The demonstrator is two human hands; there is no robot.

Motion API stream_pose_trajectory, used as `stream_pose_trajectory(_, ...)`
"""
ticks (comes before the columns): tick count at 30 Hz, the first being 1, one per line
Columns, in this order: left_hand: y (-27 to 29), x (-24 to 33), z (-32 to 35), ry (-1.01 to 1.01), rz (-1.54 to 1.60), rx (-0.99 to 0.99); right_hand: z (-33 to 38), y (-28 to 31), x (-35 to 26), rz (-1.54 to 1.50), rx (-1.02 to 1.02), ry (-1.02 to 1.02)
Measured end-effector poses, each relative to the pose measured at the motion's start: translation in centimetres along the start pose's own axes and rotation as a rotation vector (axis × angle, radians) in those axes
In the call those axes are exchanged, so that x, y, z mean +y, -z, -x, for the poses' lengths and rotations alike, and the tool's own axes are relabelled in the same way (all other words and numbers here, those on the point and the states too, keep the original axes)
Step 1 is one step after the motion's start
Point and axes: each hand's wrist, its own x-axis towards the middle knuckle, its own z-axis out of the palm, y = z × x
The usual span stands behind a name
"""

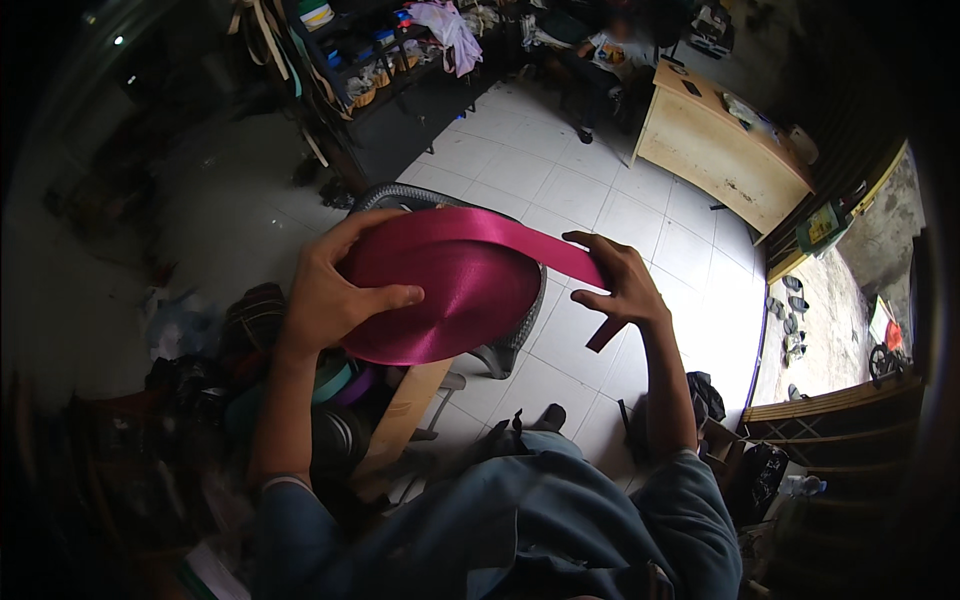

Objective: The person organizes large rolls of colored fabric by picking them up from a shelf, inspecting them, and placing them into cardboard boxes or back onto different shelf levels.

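I'm gripping the magenta ribbon roll (440,295) with my left hand (325,290), thumb across its face, mid-air above a grey chair (400,197). My right hand (620,285) is pinching the ribbon's loose end (603,335).

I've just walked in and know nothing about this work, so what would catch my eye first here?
A big roll of shiny magenta ribbon, mid-picture. The left hand grips the roll, while the right hand pinches its loose end, drawn off to the right. Behind is a white tiled floor with a pale wooden desk at upper right.
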Motion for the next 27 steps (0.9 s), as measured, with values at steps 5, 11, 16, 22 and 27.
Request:
stream_pose_trajectory(5,-6.6,-0.5,-5.9,-0.116,0.195,0.068,2.1,1.6,4.5,-0.222,0.142,-0.09)
stream_pose_trajectory(11,-13.6,-0.9,-12.0,-0.082,0.31,0.041,3.9,4.4,10.4,-0.321,0.314,-0.267)
stream_pose_trajectory(16,-18.7,-1.7,-16.1,-0.02,0.451,0.051,5.2,4.2,13.0,-0.532,0.485,-0.318)
stream_pose_trajectory(22,-24.1,-3.1,-20.5,0.021,0.635,0.198,4.3,3.6,16.5,-0.802,0.724,-0.465)
stream_pose_trajectory(27,-28.1,-4.9,-25.6,0.012,0.751,0.315,1.7,2.1,20.1,-1.385,0.875,-0.476)
